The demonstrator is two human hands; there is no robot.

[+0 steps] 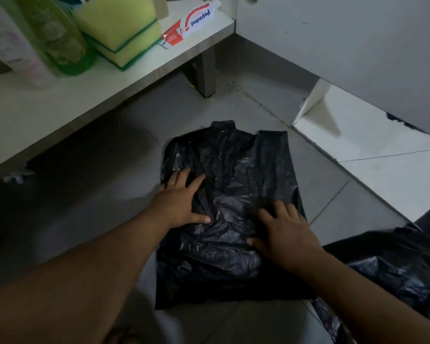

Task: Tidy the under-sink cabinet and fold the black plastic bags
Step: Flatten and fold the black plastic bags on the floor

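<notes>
Two hands press flat on a crinkled black plastic bag (233,194) spread on the grey tiled floor (104,194). The left hand (181,202) lies at the bag's nine o'clock edge and the right hand (283,234) toward four o'clock, each grip fully spread with fingers straight, clasping nothing. More crumpled black plastic (392,276) sits at the bag's four o'clock.

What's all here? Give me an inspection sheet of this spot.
Surface: grey tiled floor.
Job's things: black plastic bag spread flat; second black bag crumpled at right.
Clutter: sponges, green bottle, toothpaste tube on cabinet shelf.
Grippers: left hand and right hand press flat on the spread bag.
Cables: nothing seen.
Surroundings: white cabinet panel; debris along floor edge.
</notes>
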